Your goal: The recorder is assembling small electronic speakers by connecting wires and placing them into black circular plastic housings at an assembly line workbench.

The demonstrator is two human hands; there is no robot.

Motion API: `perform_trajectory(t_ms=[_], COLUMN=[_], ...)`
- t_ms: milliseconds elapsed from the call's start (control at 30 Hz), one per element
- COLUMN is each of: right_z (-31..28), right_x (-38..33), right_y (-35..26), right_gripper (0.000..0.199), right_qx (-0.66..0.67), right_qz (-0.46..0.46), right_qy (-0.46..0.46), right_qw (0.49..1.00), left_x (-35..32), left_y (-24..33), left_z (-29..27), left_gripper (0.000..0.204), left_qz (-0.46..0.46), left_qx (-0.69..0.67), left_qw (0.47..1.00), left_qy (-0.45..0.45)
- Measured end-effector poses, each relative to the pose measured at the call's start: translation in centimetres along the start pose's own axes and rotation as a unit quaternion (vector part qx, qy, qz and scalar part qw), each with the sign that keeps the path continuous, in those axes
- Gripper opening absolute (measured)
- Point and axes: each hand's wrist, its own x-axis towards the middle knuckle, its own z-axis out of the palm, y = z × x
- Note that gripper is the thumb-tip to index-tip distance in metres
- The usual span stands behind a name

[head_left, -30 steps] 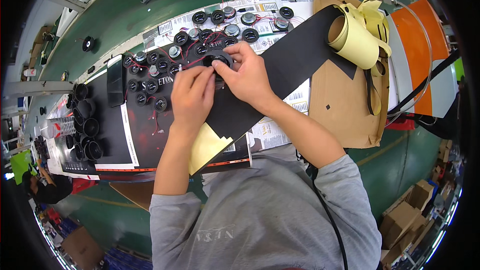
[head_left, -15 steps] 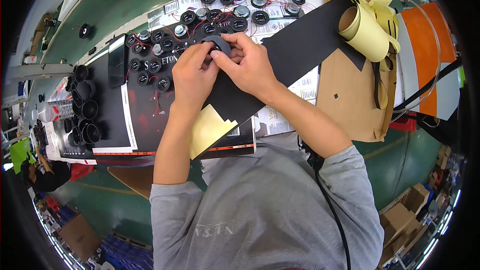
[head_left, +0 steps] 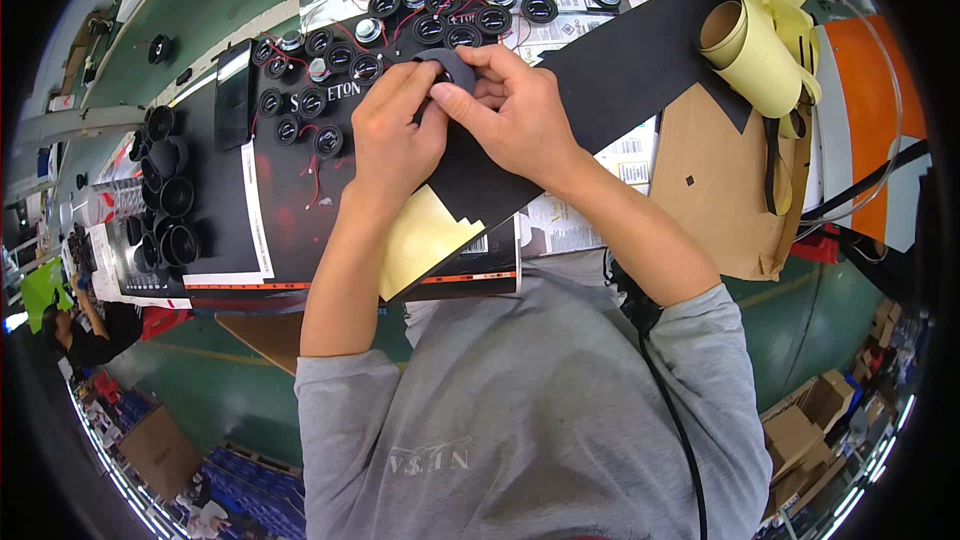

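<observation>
Directly between both hands (head_left: 400,132) (head_left: 522,125) — touching each — is a dark curved piece (head_left: 458,66).

Bright strip lights (head_left: 880,463) glow beyond the green floor (head_left: 250,400).

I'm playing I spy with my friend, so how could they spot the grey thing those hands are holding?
Find the long black strip slanting across the middle, then follow it to where the left hand and right hand meet. Between them is a dark grey curved piece. Unlike the round black speakers lying just beyond, it is greyer and held by both hands.
</observation>
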Motion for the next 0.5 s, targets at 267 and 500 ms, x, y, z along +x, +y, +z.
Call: perform_trajectory(t_ms=[267,500], right_z=[0.2,0.3], right_x=[0.3,0.4], right_y=[0.6,-2.5], right_gripper=[0.047,0.037], right_qx=[0.053,0.213], right_qz=[0.077,0.033], right_qy=[0.038,-0.036], right_qw=[0.995,0.976], left_x=[0.6,1.0], left_y=[0.1,0.8], left_z=[0.6,0.4], left_gripper=[0.023,0.052], left_qz=[0.034,-0.159], left_qx=[0.029,-0.334], left_qw=[0.999,0.926], left_qy=[0.031,0.071])
